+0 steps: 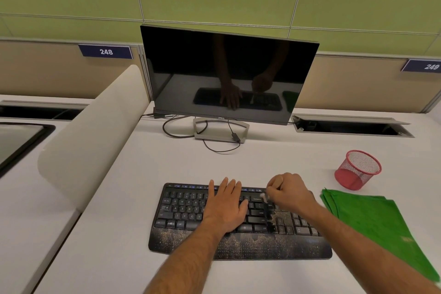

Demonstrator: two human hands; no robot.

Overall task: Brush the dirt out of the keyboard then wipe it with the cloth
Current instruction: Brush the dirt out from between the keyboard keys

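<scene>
A black keyboard (181, 210) lies on the white desk, with sandy dirt scattered over its palm rest and around the number pad. My left hand (225, 207) rests flat on the middle keys, fingers straight. My right hand (290, 192) hovers over the upper right keys, fingers curled round a small brush (264, 196); only its pale tip shows, touching the keys near the backspace. A folded green cloth (372, 219) lies on the desk just right of the keyboard.
A red mesh cup (358, 169) stands behind the cloth. A dark monitor (226, 71) on a stand with loose cables sits behind the keyboard. A white divider (93, 131) borders the left side. An open cable hatch (353, 125) is at back right.
</scene>
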